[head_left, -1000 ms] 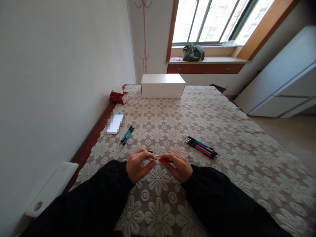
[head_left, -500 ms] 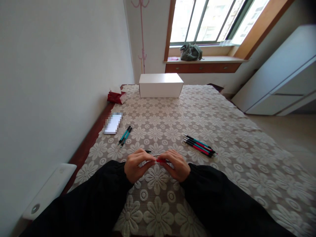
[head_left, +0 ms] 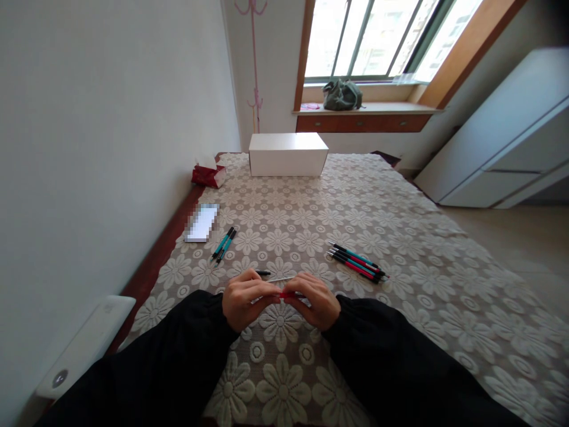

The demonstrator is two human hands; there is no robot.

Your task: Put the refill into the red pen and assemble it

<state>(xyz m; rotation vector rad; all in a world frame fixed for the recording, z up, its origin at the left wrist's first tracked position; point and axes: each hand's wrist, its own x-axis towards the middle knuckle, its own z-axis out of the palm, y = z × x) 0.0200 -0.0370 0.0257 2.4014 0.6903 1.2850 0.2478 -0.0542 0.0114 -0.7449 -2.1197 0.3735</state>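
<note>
Low over the flowered tablecloth (head_left: pixel 400 249), my left hand (head_left: pixel 242 302) and my right hand (head_left: pixel 313 299) meet fingertip to fingertip. Both pinch a red pen (head_left: pixel 287 294) between them; most of it is hidden by the fingers. Just beyond the hands lie a thin pale refill (head_left: pixel 280 279) and a small black pen part (head_left: pixel 263 273). Several red, teal and black pens (head_left: pixel 355 262) lie in a bunch to the right. Two teal pens (head_left: pixel 223 244) lie to the left.
A white box (head_left: pixel 287 153) stands at the table's far end, a red tissue pack (head_left: pixel 208 174) to its left. A blurred flat card (head_left: pixel 201 222) lies near the left edge by the wall. A white device (head_left: pixel 84 347) sits low left. White cabinets (head_left: pixel 507 142) stand right.
My hands have closed together on the red pen and sit slightly lower in view. The view has shifted a little; nothing else on the table moved.
</note>
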